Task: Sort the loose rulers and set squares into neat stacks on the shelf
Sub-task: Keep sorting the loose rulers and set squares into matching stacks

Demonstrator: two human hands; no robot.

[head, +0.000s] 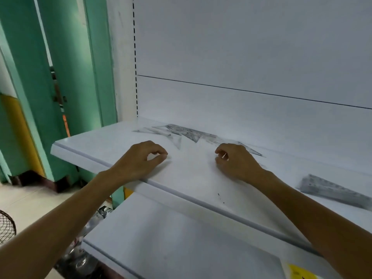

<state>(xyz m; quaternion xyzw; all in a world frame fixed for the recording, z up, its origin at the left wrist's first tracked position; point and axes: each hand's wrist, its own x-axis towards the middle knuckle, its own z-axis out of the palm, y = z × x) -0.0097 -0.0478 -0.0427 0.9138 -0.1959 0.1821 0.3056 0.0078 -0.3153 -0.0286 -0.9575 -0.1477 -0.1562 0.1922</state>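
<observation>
The sorting step is judged to be under way, with much of the scatter not yet gathered. At the left, the left hand (141, 160) is held over the front of the shelf (96, 150), fingers curled and thumb and forefinger nearly met; whether a clear piece is pinched there cannot be told. Towards the back of the shelf, the loose rulers and set squares (181, 133) are seen overlapping, apart from the left hand and just beyond the right. The right hand (235, 162) is curled likewise, with a pale sliver shown at its fingertips, and its hold cannot be told either. Well to the right, a neat stack (330, 190) is laid near the front edge. The next move is judged to call for a reach back into the scatter and a flat lift of one thin piece, with care needed for slippery, see-through plastic.
</observation>
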